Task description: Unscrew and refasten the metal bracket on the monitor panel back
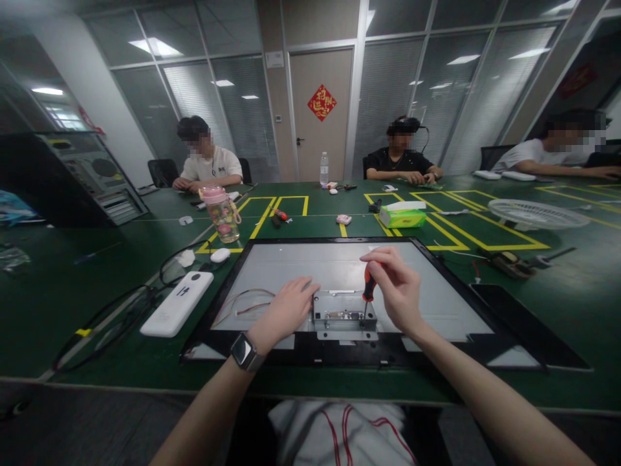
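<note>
A flat panel with a black frame lies on the green table, and a small metal box with ports sits near its front edge. My right hand pinches the top of a red and black screwdriver, which stands nearly upright with its tip at the right part of the box. My left hand lies with fingers spread at the box's left side, holding nothing, a watch on its wrist. Thin cables rest on the panel left of that hand.
A white power bank and black cables lie at left. Behind stand a pink-lidded bottle and a green tissue pack. A black slab is at right. Several people sit across the table.
</note>
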`<action>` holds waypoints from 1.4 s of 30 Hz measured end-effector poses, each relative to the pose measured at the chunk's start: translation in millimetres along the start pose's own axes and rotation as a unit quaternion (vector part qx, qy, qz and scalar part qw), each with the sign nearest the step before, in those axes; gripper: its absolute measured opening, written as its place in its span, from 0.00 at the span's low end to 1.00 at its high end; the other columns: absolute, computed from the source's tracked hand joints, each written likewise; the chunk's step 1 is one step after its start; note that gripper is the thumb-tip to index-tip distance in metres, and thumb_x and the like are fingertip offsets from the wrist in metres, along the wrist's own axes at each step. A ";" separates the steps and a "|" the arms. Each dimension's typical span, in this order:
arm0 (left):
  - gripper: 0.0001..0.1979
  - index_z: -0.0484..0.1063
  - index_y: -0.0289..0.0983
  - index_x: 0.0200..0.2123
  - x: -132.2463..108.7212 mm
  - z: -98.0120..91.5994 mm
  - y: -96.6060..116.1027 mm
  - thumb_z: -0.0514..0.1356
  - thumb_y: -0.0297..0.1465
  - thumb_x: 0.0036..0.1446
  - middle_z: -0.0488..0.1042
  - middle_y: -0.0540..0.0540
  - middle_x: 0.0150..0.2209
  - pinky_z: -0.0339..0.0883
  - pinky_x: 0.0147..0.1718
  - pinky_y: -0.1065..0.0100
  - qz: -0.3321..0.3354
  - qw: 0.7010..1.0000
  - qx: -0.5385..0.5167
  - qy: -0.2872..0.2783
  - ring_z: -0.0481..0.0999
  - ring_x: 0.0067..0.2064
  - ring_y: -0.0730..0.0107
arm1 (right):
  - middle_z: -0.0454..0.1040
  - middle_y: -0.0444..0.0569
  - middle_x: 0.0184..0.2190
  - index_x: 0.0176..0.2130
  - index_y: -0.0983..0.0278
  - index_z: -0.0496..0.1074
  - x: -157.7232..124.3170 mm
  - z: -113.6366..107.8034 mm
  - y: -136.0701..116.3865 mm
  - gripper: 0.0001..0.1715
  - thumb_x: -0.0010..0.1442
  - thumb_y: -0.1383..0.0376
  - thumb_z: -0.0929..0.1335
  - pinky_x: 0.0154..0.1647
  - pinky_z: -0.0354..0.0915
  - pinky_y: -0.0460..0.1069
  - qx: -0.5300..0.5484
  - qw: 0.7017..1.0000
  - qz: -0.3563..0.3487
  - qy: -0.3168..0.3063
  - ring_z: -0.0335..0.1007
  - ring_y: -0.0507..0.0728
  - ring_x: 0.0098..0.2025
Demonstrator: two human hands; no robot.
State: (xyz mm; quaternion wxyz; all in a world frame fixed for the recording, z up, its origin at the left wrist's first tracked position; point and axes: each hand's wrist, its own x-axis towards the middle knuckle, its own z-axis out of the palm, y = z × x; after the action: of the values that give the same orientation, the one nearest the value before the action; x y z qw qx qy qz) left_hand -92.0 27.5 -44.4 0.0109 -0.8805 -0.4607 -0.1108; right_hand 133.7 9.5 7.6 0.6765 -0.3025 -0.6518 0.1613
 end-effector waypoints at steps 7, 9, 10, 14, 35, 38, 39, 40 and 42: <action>0.20 0.64 0.36 0.58 0.7 -1.6 0.7 0.47 0.26 0.65 0.65 0.38 0.61 0.57 0.60 0.57 -0.002 1.000 -0.001 -0.010 0.65 0.61 0.59 | 0.71 0.47 0.33 0.36 0.61 0.76 0.5 -2.2 12.4 0.12 0.65 0.62 0.64 0.38 0.64 0.51 0.117 0.991 0.062 -0.024 0.69 0.56 0.37; 0.20 0.64 0.37 0.58 0.7 -1.5 0.7 0.47 0.25 0.64 0.65 0.38 0.61 0.57 0.60 0.57 -0.005 1.000 -0.002 -0.009 0.65 0.61 0.60 | 0.72 0.48 0.34 0.37 0.61 0.76 -0.6 -2.5 12.3 0.11 0.64 0.63 0.64 0.40 0.65 0.51 0.125 0.990 0.064 -0.033 0.69 0.57 0.38; 0.20 0.64 0.37 0.58 0.8 -1.3 0.7 0.47 0.25 0.64 0.65 0.39 0.61 0.58 0.60 0.57 -0.006 1.000 -0.002 -0.009 0.65 0.61 0.60 | 0.73 0.48 0.35 0.39 0.60 0.76 -1.3 -2.6 11.5 0.12 0.65 0.63 0.63 0.41 0.65 0.52 0.129 0.988 0.070 -0.041 0.70 0.57 0.39; 0.21 0.64 0.37 0.58 0.7 -1.0 0.9 0.48 0.25 0.64 0.65 0.39 0.61 0.57 0.60 0.57 -0.005 1.000 0.000 -0.010 0.65 0.61 0.60 | 0.76 0.49 0.35 0.46 0.60 0.75 -4.6 -2.6 6.2 0.14 0.66 0.64 0.62 0.40 0.65 0.53 0.101 0.990 0.069 -0.064 0.71 0.58 0.39; 0.21 0.65 0.35 0.59 0.2 -4.5 3.7 0.49 0.24 0.64 0.65 0.37 0.61 0.57 0.60 0.57 -0.009 1.000 -0.007 -0.009 0.65 0.61 0.59 | 0.74 0.48 0.34 0.45 0.60 0.75 -2.9 -3.5 12.2 0.13 0.67 0.60 0.63 0.42 0.65 0.53 0.187 0.974 0.102 -0.080 0.71 0.57 0.38; 0.21 0.65 0.35 0.59 0.6 -3.4 2.9 0.48 0.25 0.64 0.65 0.37 0.61 0.57 0.61 0.57 -0.009 1.000 -0.008 -0.009 0.65 0.61 0.59 | 0.74 0.48 0.34 0.45 0.60 0.75 -3.6 -3.0 10.5 0.13 0.67 0.61 0.63 0.40 0.65 0.53 0.172 0.978 0.090 -0.075 0.71 0.57 0.37; 0.21 0.65 0.36 0.58 0.7 -2.8 2.5 0.48 0.25 0.64 0.65 0.37 0.61 0.57 0.61 0.57 -0.009 1.000 -0.009 -0.007 0.65 0.61 0.59 | 0.74 0.48 0.34 0.44 0.60 0.75 -3.4 -2.5 9.0 0.13 0.67 0.62 0.62 0.40 0.65 0.53 0.162 0.981 0.084 -0.072 0.71 0.57 0.37; 0.20 0.65 0.36 0.58 0.7 -2.3 2.1 0.48 0.25 0.64 0.65 0.38 0.61 0.57 0.61 0.57 -0.007 1.000 -0.009 -0.006 0.65 0.61 0.59 | 0.73 0.48 0.33 0.45 0.59 0.74 -2.9 -2.0 7.2 0.12 0.67 0.62 0.62 0.39 0.65 0.53 0.149 0.984 0.076 -0.069 0.70 0.57 0.36; 0.20 0.65 0.37 0.58 0.6 -1.4 1.4 0.49 0.25 0.64 0.65 0.38 0.60 0.58 0.60 0.57 -0.002 1.000 -0.007 -0.003 0.65 0.61 0.60 | 0.72 0.47 0.33 0.44 0.59 0.74 -1.4 -0.9 3.2 0.10 0.66 0.64 0.64 0.37 0.65 0.53 0.108 0.991 0.048 -0.062 0.69 0.57 0.35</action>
State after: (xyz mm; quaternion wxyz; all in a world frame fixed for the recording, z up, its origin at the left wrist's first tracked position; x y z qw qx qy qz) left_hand -90.8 27.0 -42.8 0.0026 -0.8799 -0.4619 -0.1113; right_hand 135.0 10.9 4.5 0.6551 -0.2477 -0.6560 0.2814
